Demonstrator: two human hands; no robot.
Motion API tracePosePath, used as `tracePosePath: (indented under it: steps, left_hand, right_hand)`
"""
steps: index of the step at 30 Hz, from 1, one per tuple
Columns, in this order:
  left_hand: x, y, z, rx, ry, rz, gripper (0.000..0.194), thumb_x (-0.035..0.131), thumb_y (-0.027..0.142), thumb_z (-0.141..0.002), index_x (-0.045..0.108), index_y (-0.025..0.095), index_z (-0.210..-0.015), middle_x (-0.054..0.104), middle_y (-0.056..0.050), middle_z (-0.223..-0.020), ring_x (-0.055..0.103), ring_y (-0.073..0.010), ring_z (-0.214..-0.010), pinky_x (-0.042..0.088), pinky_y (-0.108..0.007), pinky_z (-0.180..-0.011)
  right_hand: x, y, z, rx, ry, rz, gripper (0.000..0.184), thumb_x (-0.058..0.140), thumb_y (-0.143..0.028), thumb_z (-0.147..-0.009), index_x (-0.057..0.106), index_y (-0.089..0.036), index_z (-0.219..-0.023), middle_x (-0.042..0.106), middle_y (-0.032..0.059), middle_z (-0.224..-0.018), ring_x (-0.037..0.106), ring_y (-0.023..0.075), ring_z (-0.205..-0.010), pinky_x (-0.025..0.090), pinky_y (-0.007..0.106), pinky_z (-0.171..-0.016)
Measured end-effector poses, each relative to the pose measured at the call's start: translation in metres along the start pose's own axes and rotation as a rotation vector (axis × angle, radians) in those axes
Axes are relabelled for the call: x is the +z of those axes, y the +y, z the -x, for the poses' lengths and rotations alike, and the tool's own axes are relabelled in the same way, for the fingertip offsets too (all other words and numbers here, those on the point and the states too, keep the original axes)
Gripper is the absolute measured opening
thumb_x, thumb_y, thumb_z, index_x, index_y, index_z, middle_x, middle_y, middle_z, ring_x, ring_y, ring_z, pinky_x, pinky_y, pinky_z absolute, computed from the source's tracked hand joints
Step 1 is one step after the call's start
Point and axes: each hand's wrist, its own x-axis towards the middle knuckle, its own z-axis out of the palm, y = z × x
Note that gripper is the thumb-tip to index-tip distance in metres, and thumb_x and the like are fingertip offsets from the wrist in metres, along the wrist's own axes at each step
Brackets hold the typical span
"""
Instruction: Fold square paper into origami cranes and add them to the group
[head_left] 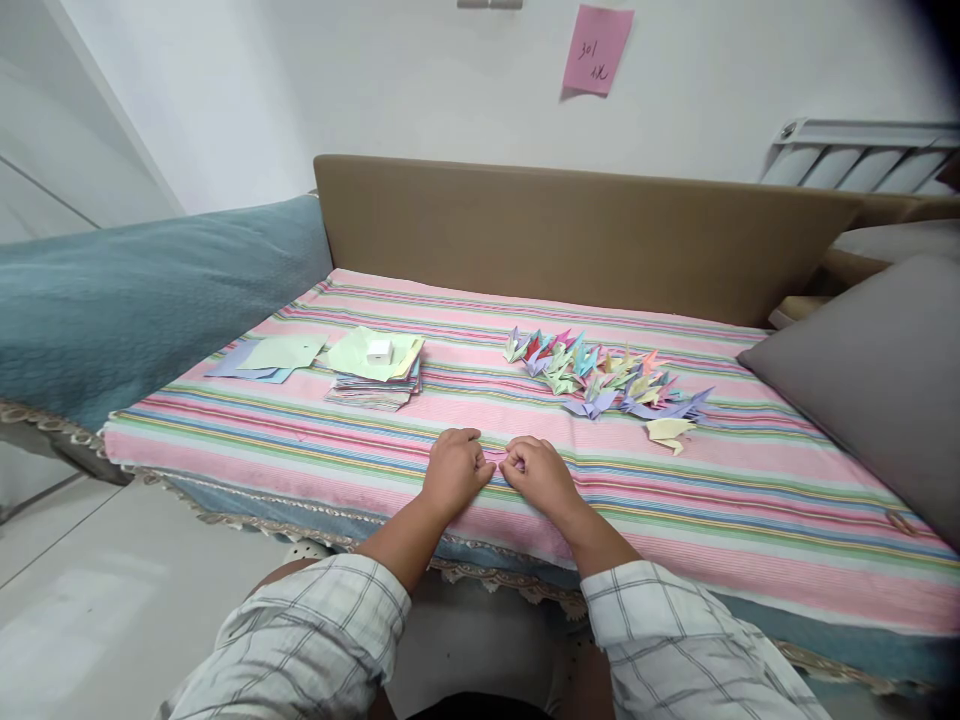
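Note:
My left hand and my right hand rest close together on the pink striped cloth, near its front edge. Both have their fingers curled in and pinched toward each other over a small pink bit between them, too small to name. Further back lies a cluster of several folded paper cranes in mixed pastel colours. To the left sits a stack of coloured paper squares with a small white block on top.
Loose light green and lilac sheets lie at the far left. A brown backrest runs behind. A teal blanket covers the left side, a grey cushion the right. A pink note hangs on the wall.

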Motion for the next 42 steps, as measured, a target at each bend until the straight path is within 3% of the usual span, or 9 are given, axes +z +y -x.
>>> tracePosePath:
  steps: [4, 9, 14, 20, 24, 33, 42]
  left_hand:
    - [-0.001, -0.001, -0.002, -0.013, -0.013, 0.039, 0.017, 0.069, 0.022, -0.067, 0.056, 0.019, -0.056, 0.066, -0.006, -0.085, 0.056, -0.0245, -0.100, 0.039, -0.036, -0.089]
    - [-0.004, -0.001, 0.000, -0.043, -0.004, 0.075, 0.016, 0.068, 0.021, -0.068, 0.058, 0.019, -0.080, 0.065, -0.004, -0.087, 0.057, -0.0224, -0.090, 0.042, -0.035, -0.080]
    - [-0.006, -0.004, 0.008, 0.134, -0.037, 0.107, 0.033, 0.056, 0.009, -0.075, 0.060, 0.022, -0.105, 0.066, -0.005, -0.103, 0.055, -0.0210, -0.099, 0.040, -0.037, -0.089]
    - [-0.006, -0.009, 0.008, 0.226, -0.064, 0.083, 0.025, 0.048, 0.013, -0.084, 0.066, 0.023, -0.098, 0.069, -0.004, -0.100, 0.059, -0.0186, -0.093, 0.042, -0.034, -0.085]
    - [-0.007, -0.010, 0.006, 0.298, -0.101, 0.014, 0.028, 0.051, 0.012, -0.082, 0.070, 0.028, -0.094, 0.068, -0.002, -0.107, 0.060, -0.0196, -0.093, 0.041, -0.036, -0.084]
    - [-0.005, -0.011, 0.009, 0.300, -0.124, -0.070, 0.030, 0.053, 0.014, -0.081, 0.070, 0.031, -0.098, 0.067, -0.002, -0.111, 0.057, -0.0208, -0.094, 0.041, -0.038, -0.084]
    - [-0.001, -0.013, 0.012, 0.335, -0.095, -0.090, 0.028, 0.054, 0.015, -0.082, 0.069, 0.029, -0.101, 0.066, -0.004, -0.112, 0.056, -0.0211, -0.095, 0.041, -0.039, -0.085]
  right_hand:
    - [-0.002, 0.000, 0.001, 0.043, 0.002, -0.040, 0.006, 0.058, -0.019, -0.072, 0.053, -0.021, -0.071, 0.062, 0.0004, -0.080, 0.051, 0.0163, -0.076, 0.037, 0.028, -0.073]
    - [-0.004, 0.001, 0.002, 0.054, -0.029, -0.053, 0.006, 0.058, -0.020, -0.074, 0.053, -0.021, -0.072, 0.061, 0.0010, -0.082, 0.051, 0.0174, -0.078, 0.037, 0.029, -0.074]
    - [-0.003, 0.004, 0.001, 0.040, -0.035, -0.063, 0.005, 0.058, -0.020, -0.074, 0.054, -0.021, -0.071, 0.061, 0.0010, -0.082, 0.051, 0.0170, -0.078, 0.037, 0.030, -0.075]
    - [-0.006, 0.012, 0.000, 0.013, -0.085, -0.180, 0.007, 0.053, -0.019, -0.076, 0.058, -0.021, -0.080, 0.063, 0.0021, -0.089, 0.054, 0.0173, -0.083, 0.039, 0.030, -0.077]
    - [-0.007, 0.015, 0.000, 0.012, -0.090, -0.205, 0.011, 0.052, -0.017, -0.075, 0.060, -0.020, -0.083, 0.064, 0.0033, -0.089, 0.055, 0.0176, -0.084, 0.041, 0.031, -0.077]
    - [-0.011, 0.016, 0.000, 0.048, -0.126, -0.309, 0.020, 0.051, -0.011, -0.070, 0.061, -0.020, -0.084, 0.065, 0.0033, -0.092, 0.057, 0.0172, -0.085, 0.044, 0.030, -0.076]
    - [-0.003, 0.015, -0.002, 0.046, -0.071, -0.214, 0.015, 0.048, -0.011, -0.066, 0.057, -0.021, -0.072, 0.063, 0.0019, -0.083, 0.054, 0.0169, -0.077, 0.042, 0.030, -0.072]
